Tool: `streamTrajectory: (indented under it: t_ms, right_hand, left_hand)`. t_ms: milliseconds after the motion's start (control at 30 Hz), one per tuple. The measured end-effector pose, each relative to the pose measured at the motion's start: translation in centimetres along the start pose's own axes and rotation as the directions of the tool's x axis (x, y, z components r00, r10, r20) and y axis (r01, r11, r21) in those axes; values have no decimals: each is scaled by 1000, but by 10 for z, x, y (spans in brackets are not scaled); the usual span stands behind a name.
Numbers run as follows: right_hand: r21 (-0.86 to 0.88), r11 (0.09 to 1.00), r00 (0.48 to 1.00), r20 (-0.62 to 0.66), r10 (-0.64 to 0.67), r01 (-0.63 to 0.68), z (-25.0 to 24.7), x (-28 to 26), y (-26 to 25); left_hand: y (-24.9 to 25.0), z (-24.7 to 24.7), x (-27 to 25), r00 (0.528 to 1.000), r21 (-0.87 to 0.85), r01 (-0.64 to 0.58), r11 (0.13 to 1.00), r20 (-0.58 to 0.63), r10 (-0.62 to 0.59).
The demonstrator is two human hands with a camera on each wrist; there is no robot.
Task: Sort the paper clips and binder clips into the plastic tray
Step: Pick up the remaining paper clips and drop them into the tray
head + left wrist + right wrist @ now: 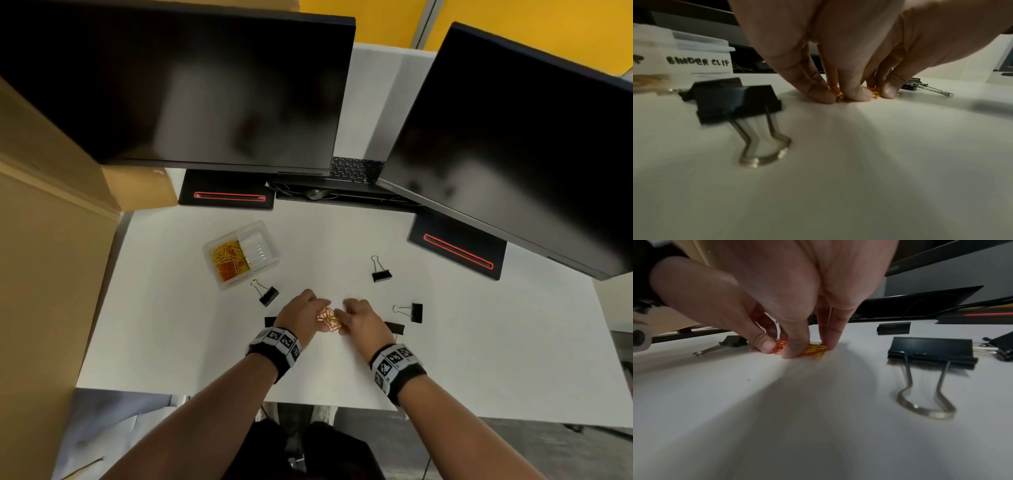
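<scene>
Paper clips (329, 319), yellow and orange, in a small loose heap on the white table (445, 359), near its front edge, squeezed between two hands. Left hand (301, 317) on the heap's left side, fingertips (823, 95) curled down onto the table and pinching into the clips. Right hand (361, 322) on the heap's right side, thumb and fingertips (767, 345) likewise curled and gripping the same clips. Patterned black-and-white bands on both wrists.

Clear plastic tray (270, 240) further back and to the left, well apart from the hands, split into two compartments: left one holding more yellow and orange clips (229, 260); right one with nothing visible inside. Handwritten label "BINDER CLIP" (698, 61) on the tray's side wall.

Black binder clips scattered flat on the table: one (266, 293) just in front of the tray, one (380, 270) back and to the right, one (409, 311) just right of the right hand, and two more partly hidden under the wrists, one (735, 104) by the left, one (931, 352) by the right.

Two dark monitors (191, 85) on red-striped stands at the table's back, a cardboard box (51, 205) to the left.
</scene>
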State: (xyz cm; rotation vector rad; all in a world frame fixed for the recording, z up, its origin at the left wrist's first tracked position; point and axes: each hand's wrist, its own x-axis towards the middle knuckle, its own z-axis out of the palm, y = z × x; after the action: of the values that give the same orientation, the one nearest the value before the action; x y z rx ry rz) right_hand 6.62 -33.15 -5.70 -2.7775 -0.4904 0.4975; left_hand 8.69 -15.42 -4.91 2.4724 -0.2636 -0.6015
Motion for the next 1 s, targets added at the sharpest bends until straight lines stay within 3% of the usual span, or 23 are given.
streamTrajectory:
  t_ms: [267, 500, 600, 733, 867, 1000]
  right_hand:
    - [-4, 1000, 998, -50, 30, -30, -3, 5, 3]
    - [304, 945, 979, -124, 164, -120, -11, -3, 6]
    - [499, 846, 948, -136, 288, -185, -17, -8, 7]
    - [714, 622, 857, -61, 511, -320, -27, -8, 10]
    - [879, 379, 836, 40, 547, -289, -39, 2, 7]
    - [934, 292, 858, 26, 514, -203, -55, 18, -13]
  left_hand:
    - [-1, 5, 1, 997, -28, 11, 1000, -73, -13]
    - [-8, 1, 2, 982, -237, 118, 964, -117, -149]
    - [-9, -2, 0, 966, -385, 172, 907, -117, -233]
    - [-12, -3, 0, 955, -549, 212, 808, -60, -291]
    - [-9, -13, -2, 950, -667, 208, 716, -37, -311]
    - [-8, -41, -12, 942, -759, 158, 631, -76, -328]
